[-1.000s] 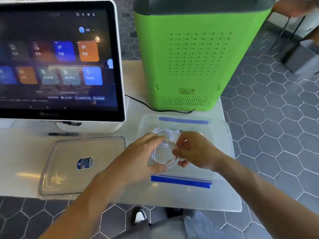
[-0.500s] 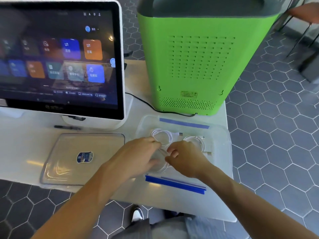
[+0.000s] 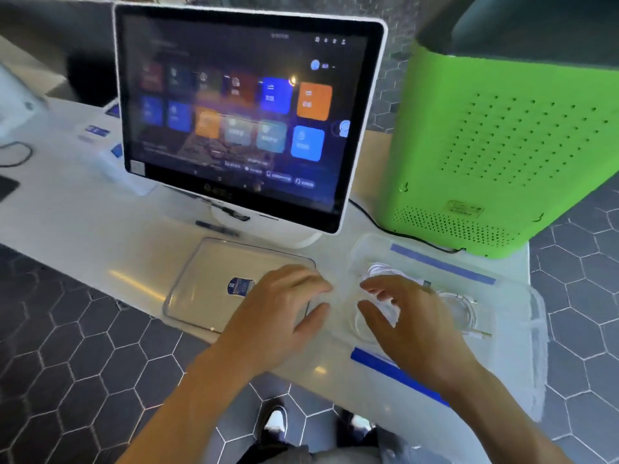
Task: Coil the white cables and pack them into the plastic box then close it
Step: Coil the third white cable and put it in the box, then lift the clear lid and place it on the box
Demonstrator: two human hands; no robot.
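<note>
A clear plastic box (image 3: 516,306) with blue clips stands open on the white table, right of centre. Coiled white cables (image 3: 464,308) lie inside it, partly hidden by my right hand. My right hand (image 3: 405,324) hovers over the box's left half with fingers spread, holding nothing. My left hand (image 3: 284,309) is over the right edge of the clear lid (image 3: 207,283), fingers apart and empty. The lid lies flat to the left of the box and carries a blue sticker.
A touchscreen monitor (image 3: 241,112) on a white stand sits behind the lid. A tall green machine (image 3: 502,145) stands behind the box, with a black cord (image 3: 385,226) running from it. A dark pen (image 3: 217,227) lies by the monitor's base. The table's front edge is near my body.
Both hands have let go of the coil, which now lies in the box. My left hand has moved left toward the lid. The view has swung left.
</note>
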